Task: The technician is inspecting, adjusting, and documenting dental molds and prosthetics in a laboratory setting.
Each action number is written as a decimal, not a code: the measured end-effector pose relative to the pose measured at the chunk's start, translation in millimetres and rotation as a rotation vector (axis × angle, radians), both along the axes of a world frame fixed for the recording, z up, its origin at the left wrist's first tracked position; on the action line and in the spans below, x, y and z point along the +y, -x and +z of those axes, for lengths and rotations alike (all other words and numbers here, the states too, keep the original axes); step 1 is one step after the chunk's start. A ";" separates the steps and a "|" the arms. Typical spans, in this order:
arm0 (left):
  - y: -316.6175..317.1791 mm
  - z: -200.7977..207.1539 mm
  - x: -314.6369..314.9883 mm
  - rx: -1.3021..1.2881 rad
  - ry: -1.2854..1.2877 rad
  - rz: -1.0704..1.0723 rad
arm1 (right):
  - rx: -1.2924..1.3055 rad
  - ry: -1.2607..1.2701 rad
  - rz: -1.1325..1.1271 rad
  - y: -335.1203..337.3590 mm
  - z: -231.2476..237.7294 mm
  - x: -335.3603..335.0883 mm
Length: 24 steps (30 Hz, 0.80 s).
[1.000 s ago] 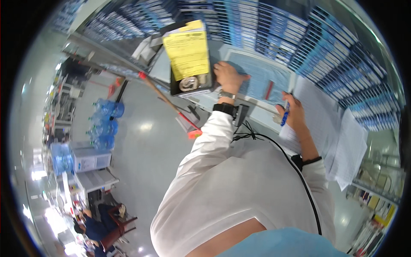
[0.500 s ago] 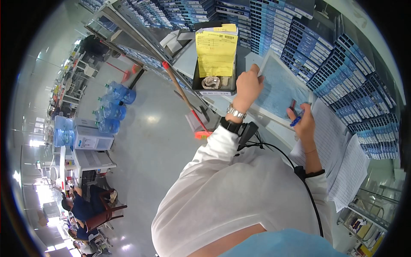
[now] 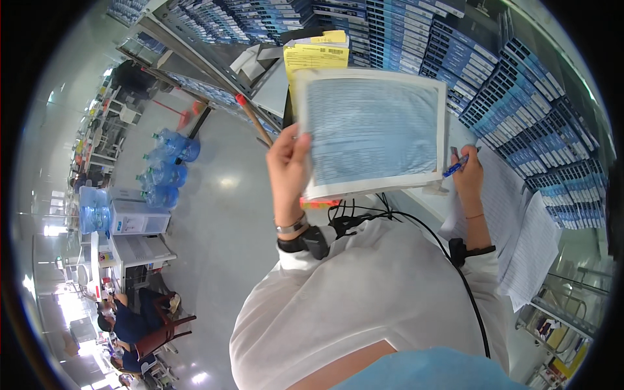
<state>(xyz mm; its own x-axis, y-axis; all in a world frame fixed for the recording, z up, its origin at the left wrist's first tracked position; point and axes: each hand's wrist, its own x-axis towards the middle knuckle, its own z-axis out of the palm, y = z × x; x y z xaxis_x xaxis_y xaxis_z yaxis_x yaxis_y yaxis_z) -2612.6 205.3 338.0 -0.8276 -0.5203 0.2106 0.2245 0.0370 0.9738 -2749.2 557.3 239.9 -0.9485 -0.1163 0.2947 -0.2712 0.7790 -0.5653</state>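
Observation:
My left hand (image 3: 286, 170) is closed on the left edge of a flat white-framed panel (image 3: 374, 133), its blue lined face under wrinkled plastic. The panel is lifted and blurred by motion. Close to its right edge, my right hand (image 3: 470, 177) grips a blue pen (image 3: 456, 166); a small grey piece shows at those fingers, too unclear to name. Whether that hand touches the panel I cannot tell. Behind the panel stand yellow paper slips (image 3: 316, 56). The dark tray under them is mostly hidden.
Stacks of blue boxes (image 3: 484, 62) line the back and right. Printed sheets (image 3: 513, 221) hang at the right. Water bottles (image 3: 166, 170), a red-tipped broom handle (image 3: 253, 117) and a seated person (image 3: 130, 320) are to the left. A black cable (image 3: 448, 257) runs across my front.
My left hand has moved left and down and taken hold of the panel, which has come up off the shelf and covers the tray. The pen stays in my right hand.

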 end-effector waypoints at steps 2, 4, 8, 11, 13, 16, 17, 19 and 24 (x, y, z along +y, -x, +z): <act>-16.1 -4.0 -11.5 -0.057 -0.028 0.029 | 0.024 0.176 0.007 -4.3 12.3 -2.6; -28.1 2.7 -8.3 0.100 -0.176 0.037 | -0.013 0.422 0.140 -13.0 31.2 -1.2; -54.2 24.3 3.2 0.128 -0.280 0.003 | 0.634 0.048 0.347 -40.5 52.0 14.4; -68.1 29.5 8.5 0.226 -0.237 0.018 | 0.661 0.138 0.440 -74.7 113.9 0.4; -76.5 36.7 14.3 0.237 -0.243 0.025 | 0.162 0.799 0.384 -98.4 132.5 -4.2; -84.3 45.4 21.1 0.250 -0.214 0.024 | -0.333 1.279 0.248 -104.7 156.0 -1.5; -86.2 47.6 23.9 0.252 -0.201 0.032 | -0.286 1.261 0.248 -106.4 155.3 1.3; -88.3 49.8 25.4 0.258 -0.182 0.006 | -0.242 1.249 0.269 -110.3 150.6 11.7; -91.8 50.3 30.0 0.277 -0.211 -0.004 | -0.235 1.200 0.084 -121.6 157.1 8.1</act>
